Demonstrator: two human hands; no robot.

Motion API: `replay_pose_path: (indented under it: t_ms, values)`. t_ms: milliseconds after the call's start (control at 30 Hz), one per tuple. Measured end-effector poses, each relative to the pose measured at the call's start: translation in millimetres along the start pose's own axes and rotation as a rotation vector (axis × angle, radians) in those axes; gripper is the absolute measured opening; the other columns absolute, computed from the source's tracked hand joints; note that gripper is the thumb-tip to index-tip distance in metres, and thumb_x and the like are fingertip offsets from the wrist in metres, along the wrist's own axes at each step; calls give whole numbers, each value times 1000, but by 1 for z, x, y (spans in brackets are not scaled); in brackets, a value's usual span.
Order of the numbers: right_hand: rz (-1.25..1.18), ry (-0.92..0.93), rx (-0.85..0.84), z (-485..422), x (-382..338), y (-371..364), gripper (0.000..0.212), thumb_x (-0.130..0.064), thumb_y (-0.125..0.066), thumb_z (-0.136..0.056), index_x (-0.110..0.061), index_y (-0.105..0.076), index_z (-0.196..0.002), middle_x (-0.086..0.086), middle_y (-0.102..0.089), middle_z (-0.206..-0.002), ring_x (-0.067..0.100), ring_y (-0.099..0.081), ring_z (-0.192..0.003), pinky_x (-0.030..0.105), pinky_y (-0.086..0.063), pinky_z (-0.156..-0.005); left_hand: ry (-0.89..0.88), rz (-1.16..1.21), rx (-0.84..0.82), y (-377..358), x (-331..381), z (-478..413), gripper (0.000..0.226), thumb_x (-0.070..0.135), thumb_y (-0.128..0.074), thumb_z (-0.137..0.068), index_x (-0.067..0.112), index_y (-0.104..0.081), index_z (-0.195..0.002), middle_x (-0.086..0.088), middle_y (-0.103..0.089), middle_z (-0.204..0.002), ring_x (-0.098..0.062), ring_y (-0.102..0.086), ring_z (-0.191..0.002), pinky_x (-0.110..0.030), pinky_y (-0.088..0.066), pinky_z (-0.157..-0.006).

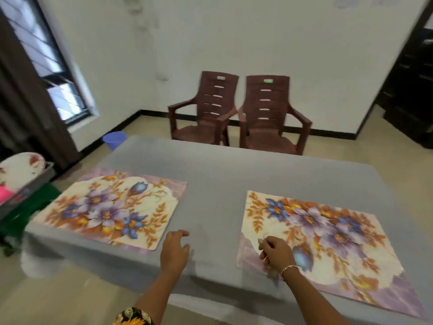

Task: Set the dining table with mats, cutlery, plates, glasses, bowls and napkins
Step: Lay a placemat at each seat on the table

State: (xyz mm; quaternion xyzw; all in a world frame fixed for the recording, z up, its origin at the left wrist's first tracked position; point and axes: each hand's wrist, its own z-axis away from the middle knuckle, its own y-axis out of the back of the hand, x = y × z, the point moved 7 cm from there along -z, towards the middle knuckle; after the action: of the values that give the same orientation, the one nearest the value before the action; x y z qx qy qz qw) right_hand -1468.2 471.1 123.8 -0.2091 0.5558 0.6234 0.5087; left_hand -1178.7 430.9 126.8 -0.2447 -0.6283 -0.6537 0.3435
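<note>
Mats down on the grey table (222, 184): right mat (328, 235) flat at the near right corner, slightly skewed to the near edge; left mat (110, 207) flat toward the near left corner, well apart from the first. Resting on the right mat's near left corner, the right hand (276, 254), fingers curled against the surface; pinching it or merely pressing, impossible to tell. Hovering over the bare strip of table between the two mats, the left hand (174, 250), fingers slack, holding nothing. Judged to be the mat-laying step at its last touch: squaring the right mat to the near edge. No cutlery, plates, glasses, bowls or napkins on the table yet. Beyond the left edge, a metal rack (35, 181) with a floral plate (21, 170) and something pink; probably the next reach, calling for a turn left and both hands free. Past the far edge, two brown chairs (264, 113) against a white wall.
</note>
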Motion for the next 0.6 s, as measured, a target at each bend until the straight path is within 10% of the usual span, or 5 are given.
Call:
replay_pose_path:
  t_ms: [333, 600]
  values:
    - [-60, -68, -254, -40, -100, -189, 15, -5, -54, -90, -6, -59, -75, 10, -61, -59, 21, -58, -52, 26, -50, -51, 146, 17, 180, 128, -110, -75, 26, -2, -61, -80, 2, -67, -105, -13, -66, -106, -31, -59, -103, -27, -39, -75]
    - [-181, -228, -106, -72, -124, -254, 17, -1, -55, -87, -3, -57, -71, 13, -57, -62, 23, -52, -52, 29, -45, -49, 60, 17, -64, 134, -140, -118, 34, 3, -54, -89, 10, -60, -122, -7, -65, -118, -21, -61, -106, -15, -40, -76]
